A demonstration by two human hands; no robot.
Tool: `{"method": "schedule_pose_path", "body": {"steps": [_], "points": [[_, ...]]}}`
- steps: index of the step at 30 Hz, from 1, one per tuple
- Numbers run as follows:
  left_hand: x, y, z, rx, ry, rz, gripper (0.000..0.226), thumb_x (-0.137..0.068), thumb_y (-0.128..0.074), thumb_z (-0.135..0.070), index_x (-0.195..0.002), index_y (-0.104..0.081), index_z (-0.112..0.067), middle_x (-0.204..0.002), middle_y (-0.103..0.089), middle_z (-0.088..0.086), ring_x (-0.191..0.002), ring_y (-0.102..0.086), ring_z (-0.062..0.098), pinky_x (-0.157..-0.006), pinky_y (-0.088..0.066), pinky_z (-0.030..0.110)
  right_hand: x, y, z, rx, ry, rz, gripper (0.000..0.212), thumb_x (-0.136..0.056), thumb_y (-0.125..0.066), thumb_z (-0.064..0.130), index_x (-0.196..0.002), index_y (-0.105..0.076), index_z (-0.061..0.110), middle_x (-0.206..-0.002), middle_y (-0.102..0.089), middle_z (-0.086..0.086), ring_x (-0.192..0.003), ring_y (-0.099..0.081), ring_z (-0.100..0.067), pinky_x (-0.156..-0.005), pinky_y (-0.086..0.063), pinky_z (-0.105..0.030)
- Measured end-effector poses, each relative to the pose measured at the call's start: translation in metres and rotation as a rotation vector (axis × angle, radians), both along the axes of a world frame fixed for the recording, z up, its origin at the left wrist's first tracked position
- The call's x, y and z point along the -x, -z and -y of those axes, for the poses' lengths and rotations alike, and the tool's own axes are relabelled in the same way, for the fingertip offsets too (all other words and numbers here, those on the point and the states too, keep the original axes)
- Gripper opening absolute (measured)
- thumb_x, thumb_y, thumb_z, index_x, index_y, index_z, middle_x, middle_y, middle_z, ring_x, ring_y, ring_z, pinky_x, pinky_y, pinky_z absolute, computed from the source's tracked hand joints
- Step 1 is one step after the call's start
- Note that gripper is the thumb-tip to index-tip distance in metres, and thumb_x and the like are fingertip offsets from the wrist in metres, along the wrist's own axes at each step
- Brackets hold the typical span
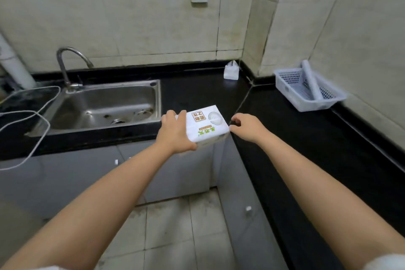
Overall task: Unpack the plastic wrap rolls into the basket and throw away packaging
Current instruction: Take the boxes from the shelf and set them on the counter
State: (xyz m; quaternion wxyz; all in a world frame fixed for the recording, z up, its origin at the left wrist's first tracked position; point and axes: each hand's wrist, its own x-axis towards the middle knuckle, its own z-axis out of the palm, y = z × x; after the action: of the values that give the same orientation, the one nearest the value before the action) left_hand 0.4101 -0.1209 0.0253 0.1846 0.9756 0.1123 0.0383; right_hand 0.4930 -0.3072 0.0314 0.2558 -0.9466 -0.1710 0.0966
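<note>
The box [205, 126] under the left hand's fingers [181, 116] is white, printed beyond the fingertips with green characters, an orange-brown label and a pale grey round picture; the countertop [285, 116] past the right hand's fingers [235, 119] is glossy black; further out from them the basket [306, 103] is pale lilac-white with a fine mesh of holes, a whitish roll [311, 81] in it; the sink [105, 103] beyond the left fingers is dull steel grey; the wall tiles [131, 17] are cream.

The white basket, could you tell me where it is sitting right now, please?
In the head view the white basket sits far right on the black counter, against the tiled wall, with one plastic wrap roll lying in it.
</note>
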Motion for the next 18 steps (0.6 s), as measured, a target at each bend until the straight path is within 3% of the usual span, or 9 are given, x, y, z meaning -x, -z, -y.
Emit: {"method": "schedule_pose_path", "body": {"steps": [7,14,18], "points": [[-0.162,0.010,-0.067,0.051,-0.096,-0.007,0.082,-0.060,-0.079,-0.032,-0.126,-0.038,-0.008,-0.125,-0.036,0.018,-0.117,-0.035,0.034,-0.094,-0.041,0.038,-0.160,0.009,-0.047,0.129,0.097,0.030,0.042,-0.089,-0.049,0.023,-0.128,-0.048,0.006,-0.131,-0.054,-0.015,-0.118,-0.052,-0.030,-0.094,-0.046,-0.039],[-0.347,0.031,-0.129,0.109,-0.052,-0.050,0.093,-0.061,-0.079,-0.035,-0.136,-0.030,-0.010,-0.130,-0.032,0.016,-0.122,-0.030,0.032,-0.093,-0.044,0.039,-0.324,0.025,-0.086,0.175,0.275,0.012,0.042,-0.089,-0.050,0.024,-0.127,-0.049,0.007,-0.130,-0.055,-0.015,-0.118,-0.052,-0.030,-0.096,-0.046,-0.041],[-0.432,0.047,-0.145,0.195,-0.111,-0.086,0.085,-0.060,-0.079,-0.036,-0.129,-0.035,-0.010,-0.128,-0.035,0.016,-0.121,-0.032,0.032,-0.094,-0.043,0.037,-0.403,0.049,-0.101,0.231,0.328,-0.034,0.043,-0.089,-0.050,0.025,-0.128,-0.047,0.007,-0.130,-0.055,-0.016,-0.117,-0.052,-0.032,-0.093,-0.046,-0.038]]}}
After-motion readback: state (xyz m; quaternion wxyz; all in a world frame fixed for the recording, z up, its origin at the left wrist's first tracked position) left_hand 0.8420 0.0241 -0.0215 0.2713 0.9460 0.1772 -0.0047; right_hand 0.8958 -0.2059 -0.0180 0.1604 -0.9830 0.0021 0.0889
